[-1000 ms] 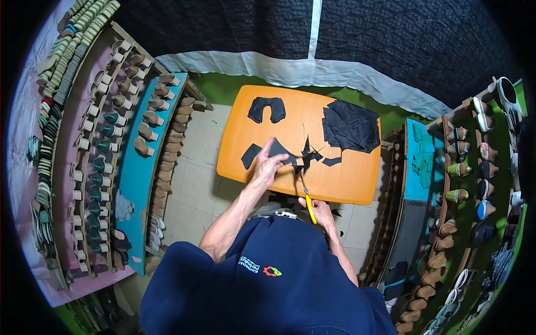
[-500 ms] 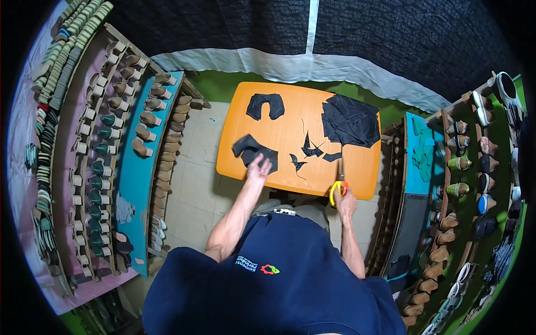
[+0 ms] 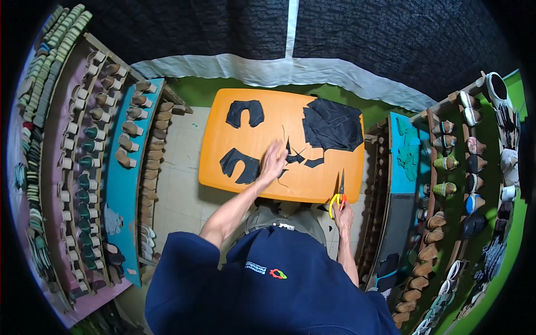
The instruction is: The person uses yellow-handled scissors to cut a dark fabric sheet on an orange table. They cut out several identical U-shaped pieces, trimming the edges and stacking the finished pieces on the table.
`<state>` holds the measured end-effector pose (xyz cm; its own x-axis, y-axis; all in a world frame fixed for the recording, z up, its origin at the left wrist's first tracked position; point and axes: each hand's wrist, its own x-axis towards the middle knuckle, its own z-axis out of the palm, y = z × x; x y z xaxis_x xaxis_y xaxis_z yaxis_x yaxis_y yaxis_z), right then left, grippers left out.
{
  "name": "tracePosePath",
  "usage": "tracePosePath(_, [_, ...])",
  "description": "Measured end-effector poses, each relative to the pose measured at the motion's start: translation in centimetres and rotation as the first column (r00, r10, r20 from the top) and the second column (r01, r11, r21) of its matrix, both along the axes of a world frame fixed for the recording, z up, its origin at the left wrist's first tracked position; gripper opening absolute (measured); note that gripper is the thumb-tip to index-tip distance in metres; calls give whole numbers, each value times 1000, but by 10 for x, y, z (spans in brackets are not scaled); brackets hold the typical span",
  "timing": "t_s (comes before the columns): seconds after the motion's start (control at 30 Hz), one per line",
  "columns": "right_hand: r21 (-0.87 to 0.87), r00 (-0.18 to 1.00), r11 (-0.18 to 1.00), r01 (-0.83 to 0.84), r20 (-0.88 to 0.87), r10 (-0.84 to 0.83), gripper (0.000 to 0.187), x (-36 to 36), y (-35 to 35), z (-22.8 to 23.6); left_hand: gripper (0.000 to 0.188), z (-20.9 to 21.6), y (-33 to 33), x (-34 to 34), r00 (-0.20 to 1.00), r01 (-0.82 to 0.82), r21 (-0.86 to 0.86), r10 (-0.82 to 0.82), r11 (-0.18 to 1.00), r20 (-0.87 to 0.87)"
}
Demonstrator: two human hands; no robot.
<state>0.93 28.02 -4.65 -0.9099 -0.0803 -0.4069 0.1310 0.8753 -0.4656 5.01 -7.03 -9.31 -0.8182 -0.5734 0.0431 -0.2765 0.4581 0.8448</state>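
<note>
My left hand (image 3: 272,163) lies over thin black scraps (image 3: 296,159) at the middle of the orange table (image 3: 268,111), its fingers stretched out and partly covering them. Just left of it, a black U-shaped piece of sheet material (image 3: 230,158) rests flat, and a similar U-shaped piece (image 3: 235,113) is at the far left. By the table's near right edge, my right hand (image 3: 344,218) is closed round the handles of yellow-and-red scissors (image 3: 338,200), blades pointing away from me. A small black offcut (image 3: 315,162) sits right of the scraps.
A pile of black pieces (image 3: 334,125) covers the table's far right. Shelves of shoe lasts (image 3: 89,181) stand on the left, and racks with shoes and lasts (image 3: 445,190) on the right. A dark curtain (image 3: 223,33) hangs behind the table.
My left hand has moved right, from the near U-shaped piece to the scraps. That piece now lies flat. My right hand has drawn the scissors slightly toward me. The view has shifted a little.
</note>
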Motion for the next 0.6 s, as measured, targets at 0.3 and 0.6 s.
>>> tracePosePath(0.3, [-40,998,997,67,-7,-67,51,9,74,34,66,-52,42,-72,965,117,-277,-44,954,257])
tracePosePath(0.6, [-111,999,993,-33,-18,31,51,-39,120,23,51,-38,199,-8,859,504,-260,-449,824,245])
